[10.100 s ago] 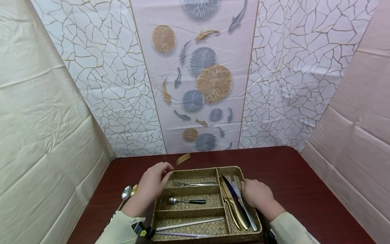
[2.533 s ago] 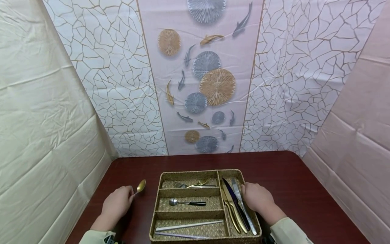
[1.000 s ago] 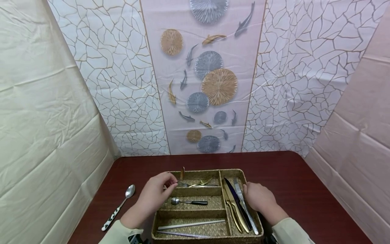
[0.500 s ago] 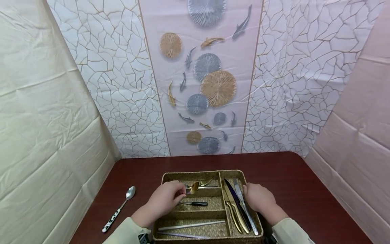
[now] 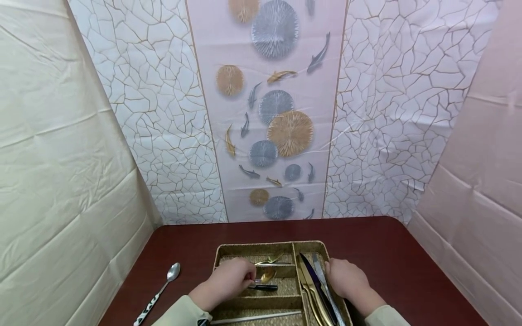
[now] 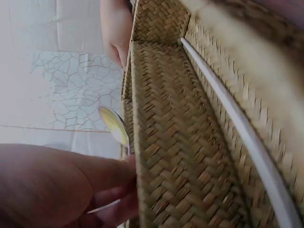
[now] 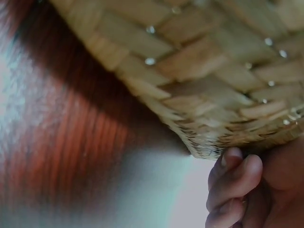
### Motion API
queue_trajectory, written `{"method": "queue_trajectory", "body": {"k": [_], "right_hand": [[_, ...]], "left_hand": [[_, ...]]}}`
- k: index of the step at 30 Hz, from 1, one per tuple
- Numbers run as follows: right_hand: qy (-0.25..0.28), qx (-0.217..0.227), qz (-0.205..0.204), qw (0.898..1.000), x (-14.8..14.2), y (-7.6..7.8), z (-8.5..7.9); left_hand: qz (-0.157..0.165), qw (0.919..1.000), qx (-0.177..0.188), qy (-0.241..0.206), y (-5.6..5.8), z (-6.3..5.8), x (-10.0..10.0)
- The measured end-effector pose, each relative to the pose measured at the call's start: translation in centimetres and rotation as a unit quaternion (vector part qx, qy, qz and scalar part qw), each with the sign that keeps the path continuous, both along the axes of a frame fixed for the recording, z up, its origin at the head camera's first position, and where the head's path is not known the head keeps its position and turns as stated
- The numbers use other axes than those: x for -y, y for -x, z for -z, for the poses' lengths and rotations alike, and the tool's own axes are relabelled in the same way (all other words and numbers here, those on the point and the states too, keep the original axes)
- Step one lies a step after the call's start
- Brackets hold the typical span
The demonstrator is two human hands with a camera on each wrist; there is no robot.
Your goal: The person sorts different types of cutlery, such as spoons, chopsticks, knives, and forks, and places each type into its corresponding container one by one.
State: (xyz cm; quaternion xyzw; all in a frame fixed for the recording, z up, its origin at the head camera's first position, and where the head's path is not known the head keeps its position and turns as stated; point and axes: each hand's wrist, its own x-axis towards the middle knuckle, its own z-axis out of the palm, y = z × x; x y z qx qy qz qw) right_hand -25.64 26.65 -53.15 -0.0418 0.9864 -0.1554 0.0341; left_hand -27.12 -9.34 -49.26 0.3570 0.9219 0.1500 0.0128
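Observation:
My left hand (image 5: 228, 280) reaches into the middle compartment of a woven cutlery tray (image 5: 257, 246) and pinches a gold spoon (image 5: 267, 275) by its handle. In the left wrist view the bowl of that spoon (image 6: 114, 124) sticks out past the fingertips, beside a woven divider (image 6: 166, 128). Under the gold spoon lies a small spoon with a black handle (image 5: 266, 287), its bowl hidden by my hand. My right hand (image 5: 346, 281) grips the tray's right rim; in the right wrist view its fingers (image 7: 235, 183) curl against the woven wall.
Gold and silver forks (image 5: 274, 260) lie in the back compartment, chopsticks (image 5: 261, 318) in the front one. Several knives (image 5: 313, 285) fill the right compartment. A silver spoon with a black-and-white handle (image 5: 173, 271) lies on the dark red table (image 5: 191, 244) left of the tray.
Earlier, the gold fork went into the back compartment and my left hand picked the gold spoon off the table. It has since carried it right and down into the middle compartment. My right hand stays put.

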Motion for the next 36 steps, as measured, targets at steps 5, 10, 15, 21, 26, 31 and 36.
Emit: {"method": "queue_trajectory", "body": {"k": [5, 10, 15, 21, 26, 31, 36], "right_hand": [[0.004, -0.007, -0.004, 1.0, 0.0, -0.1, 0.2], [0.006, 0.002, -0.004, 1.0, 0.0, -0.2, 0.2], [-0.001, 0.003, -0.005, 1.0, 0.0, -0.1, 0.2], [-0.004, -0.002, -0.008, 1.0, 0.1, 0.0, 0.0], [-0.005, 0.004, -0.003, 1.0, 0.0, 0.4, -0.3], [-0.002, 0.01, 0.0, 1.0, 0.0, 0.5, -0.2], [-0.001, 0.009, 0.0, 1.0, 0.1, 0.5, -0.1]], "left_hand": [[-0.001, 0.9999, 0.012, 0.004, 0.2, 0.5, 0.2], [0.0, 0.9995, 0.03, 0.007, 0.2, 0.9, 0.7], [0.003, 0.9992, 0.037, 0.012, 0.4, 0.6, 0.9], [-0.008, 0.9994, 0.032, 0.007, 0.8, -0.3, 0.8], [-0.012, 0.9993, 0.031, 0.014, 1.4, -0.6, 0.5], [-0.012, 0.9987, 0.045, 0.02, 1.9, -0.5, 0.4], [-0.01, 0.9976, 0.059, 0.035, 2.4, -0.4, 0.3]]}}
